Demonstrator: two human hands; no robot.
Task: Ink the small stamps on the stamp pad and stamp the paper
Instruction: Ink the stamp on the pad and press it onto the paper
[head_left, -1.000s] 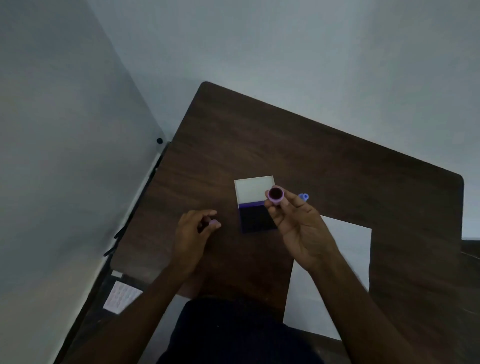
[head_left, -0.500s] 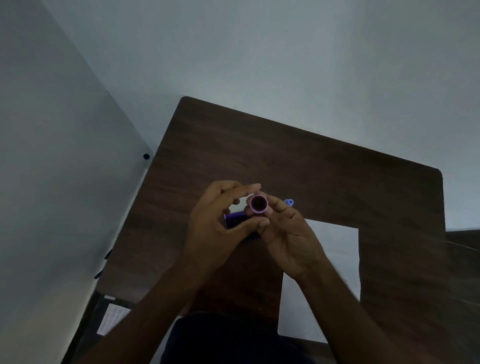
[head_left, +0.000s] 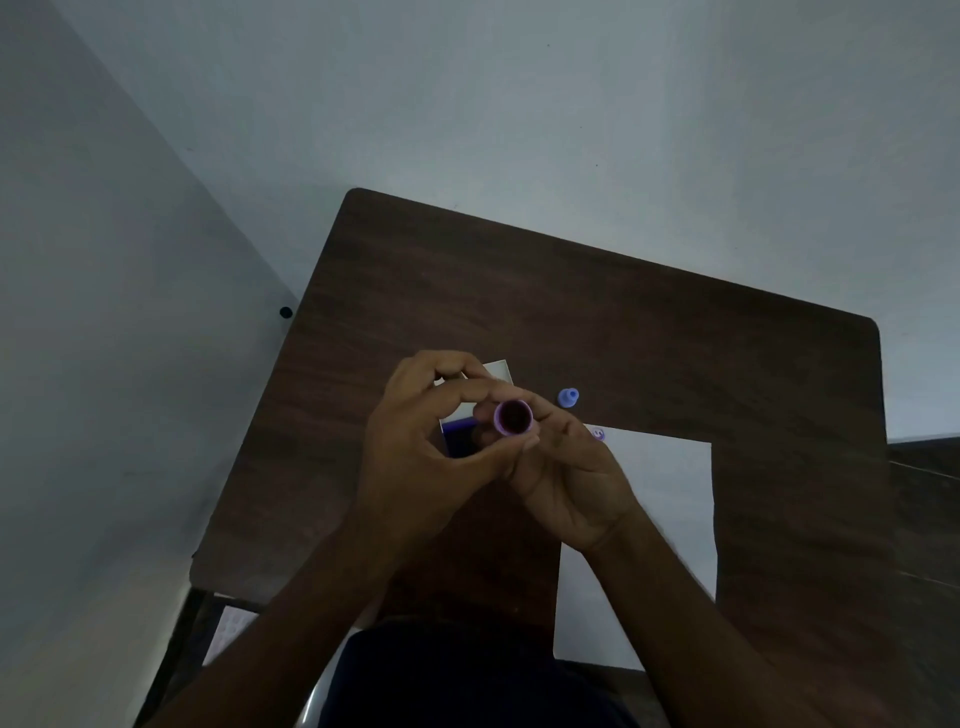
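A small purple round stamp (head_left: 513, 417) is held up above the table, its dark face turned toward me. My right hand (head_left: 566, 478) grips it from the right. My left hand (head_left: 421, 457) closes its thumb and forefinger on it from the left. Behind the hands lies the stamp pad (head_left: 457, 434), mostly hidden, with its white lid (head_left: 500, 370) showing at the back. A blue stamp (head_left: 568, 397) stands on the table to the right. The white paper (head_left: 670, 499) lies under my right forearm, with a small purple mark or piece (head_left: 598, 434) at its far left corner.
The dark wooden table (head_left: 571, 291) stands against a pale wall, its left edge close to a side wall. A small white sheet (head_left: 228, 629) lies low down beyond the table's near left corner. My dark lap fills the bottom middle.
My left hand has come up from the table on the left and joined my right hand at the purple stamp. The stamp stays raised, face toward me.
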